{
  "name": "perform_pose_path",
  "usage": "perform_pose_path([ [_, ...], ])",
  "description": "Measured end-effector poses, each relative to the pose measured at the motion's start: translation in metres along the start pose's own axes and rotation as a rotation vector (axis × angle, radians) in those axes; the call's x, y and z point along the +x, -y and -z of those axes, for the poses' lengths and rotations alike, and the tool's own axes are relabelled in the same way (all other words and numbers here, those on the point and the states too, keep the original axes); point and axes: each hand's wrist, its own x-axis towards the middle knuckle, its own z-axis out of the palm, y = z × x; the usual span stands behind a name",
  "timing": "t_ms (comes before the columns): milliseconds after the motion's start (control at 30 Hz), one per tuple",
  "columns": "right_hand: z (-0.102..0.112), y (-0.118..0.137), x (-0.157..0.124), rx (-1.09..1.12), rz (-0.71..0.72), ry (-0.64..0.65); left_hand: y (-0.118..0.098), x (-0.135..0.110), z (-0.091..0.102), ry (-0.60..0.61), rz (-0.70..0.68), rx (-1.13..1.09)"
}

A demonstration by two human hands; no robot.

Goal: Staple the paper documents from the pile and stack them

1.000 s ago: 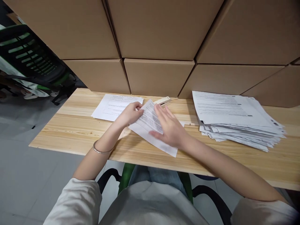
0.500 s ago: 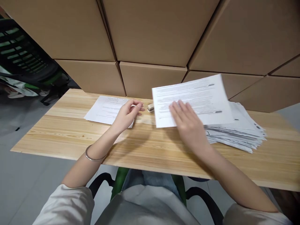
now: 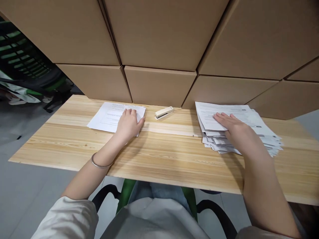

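My left hand (image 3: 129, 123) lies flat, fingers out, on the near right corner of a few printed sheets (image 3: 109, 116) at the left of the wooden table (image 3: 159, 152). My right hand (image 3: 233, 125) rests open, palm down, on top of a thick uneven stack of printed papers (image 3: 251, 132) at the right. A cream stapler (image 3: 163, 112) lies between the two piles, near the boxes, touched by neither hand.
Large cardboard boxes (image 3: 159, 49) are stacked along the back of the table and overhang it. A black and green mesh chair (image 3: 27, 63) stands at the far left on the grey floor. My green chair (image 3: 129, 192) shows under the table's front edge.
My right hand carried the printed sheet from the table's middle to the right and laid it on the thick stack. My left hand let go of it and settled flat on the left sheets.
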Motion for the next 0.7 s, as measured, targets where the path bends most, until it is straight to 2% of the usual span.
perform_pose_path([
  [133,0.007,0.01,0.005,0.05,-0.141,0.172,0.0,0.0,-0.002,0.094,0.013,0.085],
  [267,0.008,0.009,0.004,0.069,-0.097,0.213,0.0,0.0,-0.002,0.13,0.031,0.12],
  [400,0.005,0.012,0.006,0.016,-0.033,0.14,0.001,0.001,0.001,0.146,0.06,0.076],
  [567,0.007,0.052,0.019,0.066,0.122,-0.1,0.002,0.003,0.012,0.183,0.114,-0.03],
  [633,0.007,0.073,0.024,0.171,0.184,-0.103,0.004,0.004,0.018,0.188,0.124,-0.071],
  [700,0.003,0.093,0.03,0.315,0.178,-0.041,0.007,0.005,0.025,0.145,0.122,-0.152],
])
